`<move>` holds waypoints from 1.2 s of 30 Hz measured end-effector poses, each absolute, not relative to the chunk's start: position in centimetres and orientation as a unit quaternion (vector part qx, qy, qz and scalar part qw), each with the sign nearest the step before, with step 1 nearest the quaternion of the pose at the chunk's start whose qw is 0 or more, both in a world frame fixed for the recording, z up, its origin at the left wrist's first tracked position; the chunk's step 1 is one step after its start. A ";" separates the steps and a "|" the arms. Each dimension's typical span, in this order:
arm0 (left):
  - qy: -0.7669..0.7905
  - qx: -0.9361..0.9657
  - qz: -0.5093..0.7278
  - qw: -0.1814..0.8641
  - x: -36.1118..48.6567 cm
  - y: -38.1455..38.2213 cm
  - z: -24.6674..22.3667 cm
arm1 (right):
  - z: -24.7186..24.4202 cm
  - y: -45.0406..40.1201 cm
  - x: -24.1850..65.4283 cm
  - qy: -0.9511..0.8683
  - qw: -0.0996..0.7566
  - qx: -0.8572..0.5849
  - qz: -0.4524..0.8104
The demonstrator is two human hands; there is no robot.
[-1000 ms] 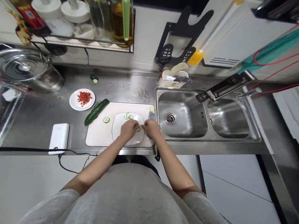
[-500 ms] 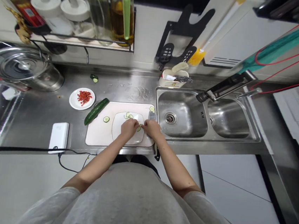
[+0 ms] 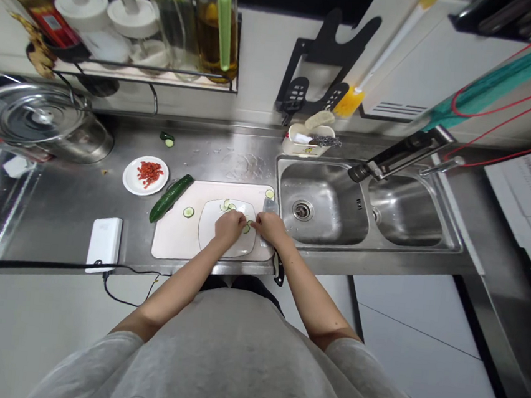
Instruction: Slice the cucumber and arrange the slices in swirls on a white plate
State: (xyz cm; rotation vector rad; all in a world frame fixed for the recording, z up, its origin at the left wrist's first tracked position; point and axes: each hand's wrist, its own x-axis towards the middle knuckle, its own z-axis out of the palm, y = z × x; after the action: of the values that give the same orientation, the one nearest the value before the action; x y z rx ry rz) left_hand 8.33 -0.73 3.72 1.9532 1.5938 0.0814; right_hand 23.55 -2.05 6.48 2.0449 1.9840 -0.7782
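Observation:
Over a white square plate [image 3: 210, 234] my left hand [image 3: 229, 228] and my right hand [image 3: 269, 227] almost meet, fingertips pinched on a small cucumber slice [image 3: 246, 228]. More thin cucumber slices [image 3: 227, 205] lie at the plate's far edge. The plate rests on a pale pink cutting board [image 3: 172, 240]. One slice [image 3: 189, 212] lies on the board left of the plate, another [image 3: 270, 194] at its far right corner. A knife [image 3: 279, 270] lies along the board's right side, its blade partly under my right hand. A cut cucumber [image 3: 171, 198] leans over the board's left edge.
Left of the board are a small plate of red pieces [image 3: 129, 176], a white power bank [image 3: 104, 243] with a cable, and a lidded steel pot [image 3: 81, 137]. Cucumber ends [image 3: 168, 139] lie farther back. A double sink [image 3: 321, 229] adjoins on the right. Bottles stand on a rack [image 3: 146, 73] above.
Almost nothing differs. Both hands stay over the plate at the same slice, with only tiny finger and wrist shifts.

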 end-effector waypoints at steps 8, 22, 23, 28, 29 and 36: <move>0.597 0.742 0.038 0.303 8.3 -0.8 4.0 | 6.8 -2.1 23.5 0.679 0.099 0.683 -0.249; 0.593 0.744 0.041 0.306 8.3 -0.8 3.8 | 6.4 -2.4 23.3 0.676 0.094 0.692 -0.235; 0.593 0.744 0.039 0.305 8.3 -0.8 3.8 | 6.3 -2.5 23.3 0.675 0.093 0.694 -0.234; 0.596 0.745 0.035 0.296 8.3 -0.7 3.6 | 6.0 -3.2 23.1 0.657 0.073 0.713 -0.234; 0.595 0.746 0.037 0.296 8.3 -0.7 3.6 | 6.0 -3.5 23.1 0.651 0.064 0.719 -0.234; 0.591 0.742 0.061 0.310 8.0 -1.0 3.9 | 6.2 -6.4 22.2 0.606 0.003 0.756 -0.246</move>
State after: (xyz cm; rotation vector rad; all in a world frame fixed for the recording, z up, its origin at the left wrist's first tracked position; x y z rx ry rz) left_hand 8.03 -1.00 3.91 1.9609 1.5614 0.1609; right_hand 22.17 -6.41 6.20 2.3709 1.9018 -0.7711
